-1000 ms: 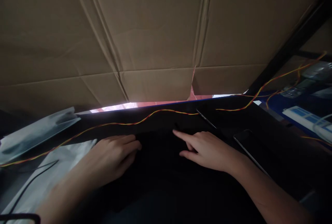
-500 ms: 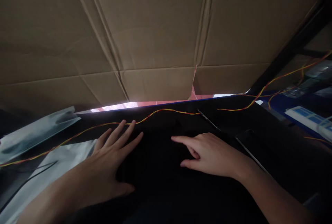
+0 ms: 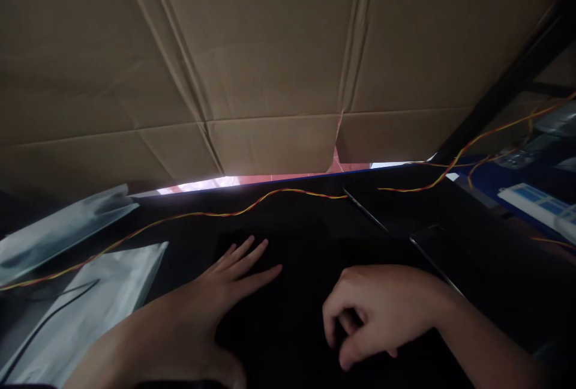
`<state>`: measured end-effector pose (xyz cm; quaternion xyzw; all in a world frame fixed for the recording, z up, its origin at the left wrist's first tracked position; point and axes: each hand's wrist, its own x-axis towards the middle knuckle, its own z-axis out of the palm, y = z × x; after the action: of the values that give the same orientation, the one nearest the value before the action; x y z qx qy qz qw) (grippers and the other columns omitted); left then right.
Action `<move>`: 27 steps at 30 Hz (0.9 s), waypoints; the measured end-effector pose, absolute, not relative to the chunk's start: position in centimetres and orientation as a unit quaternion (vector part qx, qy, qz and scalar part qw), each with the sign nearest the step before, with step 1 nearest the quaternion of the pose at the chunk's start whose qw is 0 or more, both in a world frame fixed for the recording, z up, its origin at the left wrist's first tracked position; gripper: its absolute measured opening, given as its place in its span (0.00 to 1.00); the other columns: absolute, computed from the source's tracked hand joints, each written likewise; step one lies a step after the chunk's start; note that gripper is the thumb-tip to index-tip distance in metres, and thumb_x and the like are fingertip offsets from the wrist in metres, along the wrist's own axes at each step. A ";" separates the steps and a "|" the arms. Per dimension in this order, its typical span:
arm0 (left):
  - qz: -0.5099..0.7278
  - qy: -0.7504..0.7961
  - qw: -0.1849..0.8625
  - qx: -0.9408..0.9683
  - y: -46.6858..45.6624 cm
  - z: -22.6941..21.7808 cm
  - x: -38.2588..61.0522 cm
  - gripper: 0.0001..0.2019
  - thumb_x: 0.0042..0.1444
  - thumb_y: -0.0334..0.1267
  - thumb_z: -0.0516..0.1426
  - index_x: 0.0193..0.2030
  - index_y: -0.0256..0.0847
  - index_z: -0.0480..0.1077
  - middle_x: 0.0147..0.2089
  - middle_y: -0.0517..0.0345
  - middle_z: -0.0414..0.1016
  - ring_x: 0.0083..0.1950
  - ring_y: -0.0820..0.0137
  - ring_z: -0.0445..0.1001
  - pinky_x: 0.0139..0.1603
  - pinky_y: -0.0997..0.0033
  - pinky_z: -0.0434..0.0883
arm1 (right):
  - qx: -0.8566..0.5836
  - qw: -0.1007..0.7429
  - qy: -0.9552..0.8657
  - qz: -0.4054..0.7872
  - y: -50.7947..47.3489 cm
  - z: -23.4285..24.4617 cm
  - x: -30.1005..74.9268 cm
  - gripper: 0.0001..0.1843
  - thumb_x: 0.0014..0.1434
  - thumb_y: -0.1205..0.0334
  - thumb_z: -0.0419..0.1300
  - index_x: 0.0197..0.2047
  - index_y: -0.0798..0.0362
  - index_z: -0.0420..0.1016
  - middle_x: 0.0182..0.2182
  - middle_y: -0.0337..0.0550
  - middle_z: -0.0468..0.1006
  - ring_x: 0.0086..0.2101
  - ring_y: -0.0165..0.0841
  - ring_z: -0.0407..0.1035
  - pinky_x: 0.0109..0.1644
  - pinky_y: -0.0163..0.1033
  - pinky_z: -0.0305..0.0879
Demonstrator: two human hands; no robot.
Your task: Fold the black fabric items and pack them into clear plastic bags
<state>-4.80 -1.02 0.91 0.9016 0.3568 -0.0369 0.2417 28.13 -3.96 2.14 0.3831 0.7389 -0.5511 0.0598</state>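
My left hand (image 3: 227, 290) lies flat on a black surface (image 3: 297, 239), fingers stretched out and slightly apart, pointing up and to the right. My right hand (image 3: 378, 308) hovers low over the same dark surface with its fingers curled inward into a loose claw. Whether anything sits under those curled fingers is lost in the dark. A twisted red-and-yellow wire (image 3: 270, 196) runs across the surface beyond both hands.
A large brown cardboard sheet (image 3: 270, 59) stands close ahead. Silvery plastic bags (image 3: 90, 293) lie at the left, a thin black cable over one. A dark phone (image 3: 432, 245) lies right of my right hand. A white power strip (image 3: 535, 200) sits far right.
My left hand slid right and nearer, staying flat. My right hand pulled back toward me and curled its pointing finger in with the others.
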 end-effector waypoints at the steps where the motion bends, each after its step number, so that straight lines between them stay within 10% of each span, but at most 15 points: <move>1: -0.020 0.351 0.235 0.906 -0.7 0.8 -4.7 0.58 0.45 0.59 0.76 0.79 0.68 0.52 0.84 0.51 0.44 0.82 0.36 0.47 0.71 0.28 0.68 | 0.390 0.027 0.744 -0.541 -3.9 2.4 28.0 0.10 0.64 0.54 0.69 0.46 0.47 0.87 0.29 0.30 0.80 0.21 0.24 0.70 0.29 0.32 0.64; 5: 0.022 0.350 0.196 0.916 0.4 0.0 -4.2 0.41 0.64 0.60 0.65 0.79 0.58 0.57 0.83 0.48 0.51 0.83 0.43 0.51 0.75 0.32 0.64 | 0.449 -0.181 0.806 -0.341 -3.3 2.0 27.3 0.11 0.72 0.61 0.61 0.52 0.46 0.85 0.44 0.39 0.85 0.41 0.32 0.77 0.46 0.37 0.71; 10: -0.007 0.354 0.198 0.914 0.9 -0.6 -4.1 0.51 0.57 0.63 0.69 0.81 0.59 0.51 0.85 0.47 0.46 0.83 0.41 0.47 0.76 0.30 0.61 | 0.504 -0.167 0.834 -0.147 -2.3 -0.4 27.3 0.22 0.75 0.61 0.58 0.70 0.45 0.75 0.66 0.48 0.75 0.61 0.46 0.69 0.66 0.56 0.69; 15: 0.012 0.347 0.172 0.922 1.4 -0.9 -4.5 0.49 0.59 0.66 0.66 0.82 0.56 0.52 0.84 0.45 0.50 0.83 0.42 0.50 0.76 0.31 0.61 | 0.525 -0.158 0.818 -0.175 -1.9 -0.6 28.2 0.24 0.76 0.57 0.57 0.72 0.47 0.72 0.64 0.48 0.77 0.56 0.44 0.75 0.62 0.52 0.74; 21: 0.116 0.353 0.107 0.922 2.1 -0.5 -4.1 0.22 0.75 0.45 0.54 0.73 0.52 0.69 0.73 0.51 0.73 0.71 0.54 0.73 0.71 0.47 0.73 | 0.542 -0.183 0.802 -0.171 -1.8 0.1 28.7 0.18 0.77 0.58 0.54 0.62 0.45 0.82 0.52 0.43 0.84 0.46 0.38 0.81 0.52 0.46 0.76; 27: 0.147 0.401 -0.032 0.904 3.2 -1.4 -4.6 0.21 0.73 0.40 0.52 0.68 0.46 0.72 0.69 0.44 0.77 0.69 0.44 0.74 0.61 0.38 0.76 | 0.570 -0.208 0.787 -0.110 -1.5 -0.7 28.0 0.24 0.74 0.65 0.57 0.70 0.49 0.73 0.64 0.49 0.76 0.56 0.44 0.77 0.56 0.50 0.77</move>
<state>-4.58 3.24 -1.42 0.9037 0.4011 0.1465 -0.0317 27.98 -1.47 -0.65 0.5698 0.7873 -0.1096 -0.2084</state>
